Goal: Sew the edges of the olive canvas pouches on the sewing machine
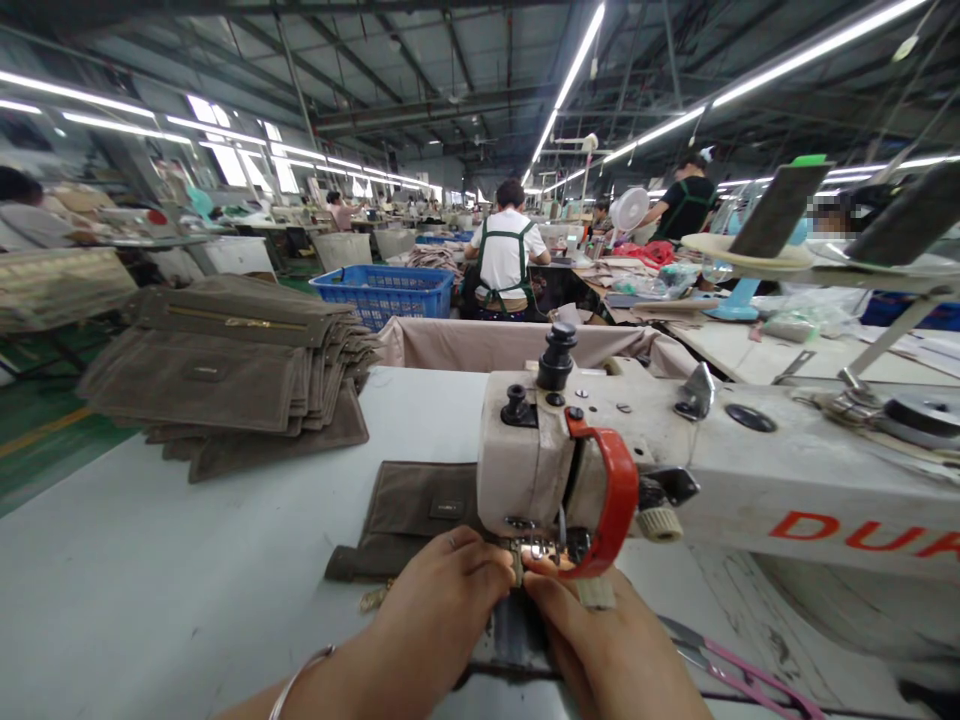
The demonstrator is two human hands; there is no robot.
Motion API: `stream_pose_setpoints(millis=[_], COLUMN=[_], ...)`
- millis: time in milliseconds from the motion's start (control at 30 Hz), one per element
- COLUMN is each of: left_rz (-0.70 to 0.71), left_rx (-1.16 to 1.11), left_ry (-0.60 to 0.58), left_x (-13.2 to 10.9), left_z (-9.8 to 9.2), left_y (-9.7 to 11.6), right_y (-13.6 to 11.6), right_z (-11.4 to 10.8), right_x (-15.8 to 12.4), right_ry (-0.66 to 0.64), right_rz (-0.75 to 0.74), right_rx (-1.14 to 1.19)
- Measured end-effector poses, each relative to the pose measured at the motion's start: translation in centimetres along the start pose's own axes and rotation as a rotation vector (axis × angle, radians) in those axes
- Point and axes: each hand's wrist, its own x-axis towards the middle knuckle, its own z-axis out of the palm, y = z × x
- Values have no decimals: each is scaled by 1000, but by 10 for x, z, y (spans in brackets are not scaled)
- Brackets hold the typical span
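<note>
A sewing machine (pixel 525 450) with a red curved guard (pixel 619 500) stands in front of me. Under its head lies a dark grey-brown fabric panel (pixel 405 500) with a small label, and a zipper end (pixel 373 598) pokes out near its lower edge. My left hand (pixel 450 610) is closed, pinching the panel's edge just left of the presser foot. On the other side my right hand (pixel 600 640) is also closed on that edge, fingertips almost meeting the left ones. The guard and machine head cover part of the right fingers and the needle area.
Similar panels with zippers form a stack (pixel 225 370) on the left of the white table (pixel 247 570). Pink-handled scissors (pixel 750 675) lie right of my right hand. Behind the machine are a cloth-lined bin (pixel 465 345), a blue basket (pixel 386 290) and a seated person (pixel 510 255).
</note>
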Motion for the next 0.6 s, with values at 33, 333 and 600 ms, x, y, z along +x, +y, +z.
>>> stream_pose_setpoints(millis=[33, 333, 600], left_rz=[-14, -89, -84], left_rx=[-31, -56, -5], left_ry=[10, 1, 14], left_x=[1, 9, 8], left_z=[0, -5, 0], left_y=[0, 0, -5], right_y=[0, 1, 2], right_z=[0, 2, 4], right_x=[0, 3, 2], right_ry=[-1, 37, 25], right_rz=[3, -5, 33], right_rx=[-13, -78, -82])
